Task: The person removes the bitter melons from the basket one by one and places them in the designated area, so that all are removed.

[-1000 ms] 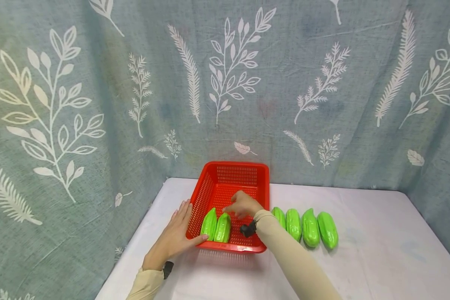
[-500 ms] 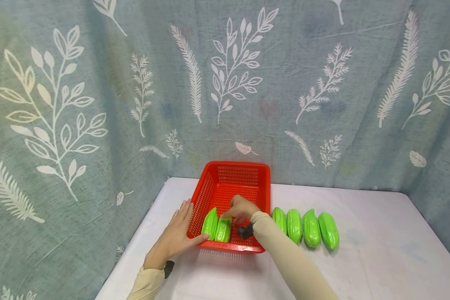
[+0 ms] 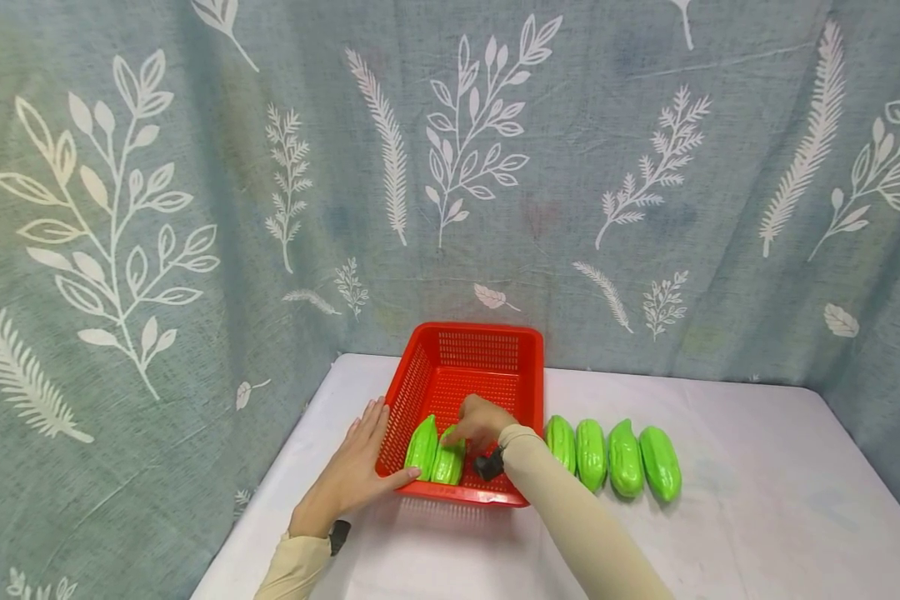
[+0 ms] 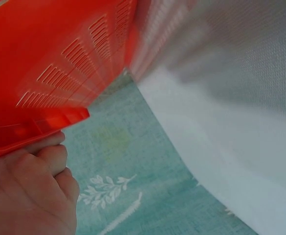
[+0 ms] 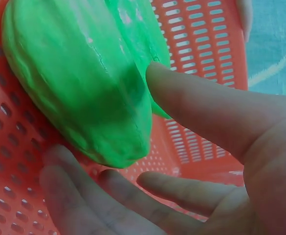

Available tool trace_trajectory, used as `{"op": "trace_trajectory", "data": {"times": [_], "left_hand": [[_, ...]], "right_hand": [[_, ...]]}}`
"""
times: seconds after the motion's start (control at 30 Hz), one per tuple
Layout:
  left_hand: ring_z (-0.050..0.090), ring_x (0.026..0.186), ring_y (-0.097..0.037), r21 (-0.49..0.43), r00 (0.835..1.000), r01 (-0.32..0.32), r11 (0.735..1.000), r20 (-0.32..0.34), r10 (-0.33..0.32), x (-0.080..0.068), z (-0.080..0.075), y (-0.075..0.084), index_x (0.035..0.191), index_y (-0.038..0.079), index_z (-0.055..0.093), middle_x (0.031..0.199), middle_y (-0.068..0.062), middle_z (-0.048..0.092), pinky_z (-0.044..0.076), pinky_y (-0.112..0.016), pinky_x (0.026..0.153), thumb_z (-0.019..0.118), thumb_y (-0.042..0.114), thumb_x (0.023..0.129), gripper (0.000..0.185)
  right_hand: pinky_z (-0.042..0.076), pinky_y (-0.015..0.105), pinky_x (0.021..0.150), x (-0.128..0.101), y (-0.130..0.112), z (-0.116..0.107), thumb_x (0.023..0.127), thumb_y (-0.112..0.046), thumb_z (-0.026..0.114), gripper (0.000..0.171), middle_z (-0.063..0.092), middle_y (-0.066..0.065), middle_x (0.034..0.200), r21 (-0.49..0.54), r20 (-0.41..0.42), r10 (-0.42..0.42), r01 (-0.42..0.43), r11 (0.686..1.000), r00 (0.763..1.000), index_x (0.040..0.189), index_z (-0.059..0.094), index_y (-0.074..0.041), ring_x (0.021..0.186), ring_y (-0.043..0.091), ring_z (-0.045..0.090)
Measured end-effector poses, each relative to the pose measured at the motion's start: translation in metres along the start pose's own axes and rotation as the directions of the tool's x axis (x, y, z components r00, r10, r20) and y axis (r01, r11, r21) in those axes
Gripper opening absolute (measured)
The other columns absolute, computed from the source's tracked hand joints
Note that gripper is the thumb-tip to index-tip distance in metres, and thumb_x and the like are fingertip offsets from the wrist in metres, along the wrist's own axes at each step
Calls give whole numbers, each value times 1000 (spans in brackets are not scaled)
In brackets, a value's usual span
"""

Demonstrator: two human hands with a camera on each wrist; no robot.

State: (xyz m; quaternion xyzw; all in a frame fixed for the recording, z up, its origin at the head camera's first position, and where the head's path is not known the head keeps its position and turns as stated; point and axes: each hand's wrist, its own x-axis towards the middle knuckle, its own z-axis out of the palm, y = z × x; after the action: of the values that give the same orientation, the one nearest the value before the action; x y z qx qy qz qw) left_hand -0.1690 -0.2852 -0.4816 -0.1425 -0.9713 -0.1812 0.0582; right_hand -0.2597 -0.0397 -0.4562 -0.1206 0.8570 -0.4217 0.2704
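Observation:
Two bright green ridged gourds lie side by side in a red plastic basket (image 3: 461,493): the left gourd (image 3: 422,450) and the right gourd (image 3: 448,464). My right hand (image 3: 483,421) is inside the basket and overlaps the far end of the right gourd in the head view. In the right wrist view, its thumb (image 5: 196,95) lies across the tip of the nearer gourd (image 5: 79,73), with the other fingers loosely spread below and a gap showing. My left hand (image 3: 356,467) rests along the basket's left rim, fingers straight, thumb at the front rim.
Several more green gourds (image 3: 591,454) lie in a row on the white table (image 3: 750,483), right of the basket. A grey-green leaf-patterned curtain (image 3: 540,208) hangs behind and to the left, close to the basket's far side.
My right hand has moved slightly down and left, onto the far end of the right gourd. The left hand stays at the rim, while the whole head view shifts slightly.

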Motion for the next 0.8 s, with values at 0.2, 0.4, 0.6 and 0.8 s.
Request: {"op": "trace_trajectory", "data": {"times": [0.2, 0.4, 0.6, 0.8], "left_hand": [[10, 164, -33, -2, 1000, 6, 1000, -1, -6, -1, 0, 0, 164, -1, 17, 175, -16, 13, 19, -57, 131, 62, 78, 85, 121], [10, 164, -33, -1, 1000, 11, 1000, 2, -11, -1, 1, -2, 165, 0, 17, 175, -14, 11, 18, -57, 131, 61, 79, 85, 120], [9, 164, -31, -8, 1000, 16, 1000, 8, -16, -1, 1, -2, 165, 1, 16, 176, -13, 10, 18, -57, 131, 60, 79, 85, 121], [11, 164, -33, -4, 1000, 11, 1000, -2, -11, 0, 2, -2, 165, 1, 17, 175, -14, 12, 19, -57, 131, 61, 79, 84, 120]], "right_hand": [[65, 38, 66, 2, 1, 1, 84, -14, 85, 28, 66, 18, 93, 21, 19, 26, -26, 999, 999, 87, 59, -4, 86, 42, 78], [66, 43, 74, -1, 0, 1, 85, -10, 83, 36, 66, 20, 100, 48, 35, 26, -28, 998, 999, 108, 61, 7, 91, 45, 77], [66, 42, 74, -1, 0, 2, 87, -11, 82, 52, 68, 22, 110, 44, 51, 19, -21, 999, 999, 127, 59, 13, 88, 41, 78], [66, 43, 77, 0, 1, 3, 88, -12, 82, 61, 65, 26, 123, 54, 51, 20, -23, 998, 998, 136, 54, 13, 87, 39, 78]]}}
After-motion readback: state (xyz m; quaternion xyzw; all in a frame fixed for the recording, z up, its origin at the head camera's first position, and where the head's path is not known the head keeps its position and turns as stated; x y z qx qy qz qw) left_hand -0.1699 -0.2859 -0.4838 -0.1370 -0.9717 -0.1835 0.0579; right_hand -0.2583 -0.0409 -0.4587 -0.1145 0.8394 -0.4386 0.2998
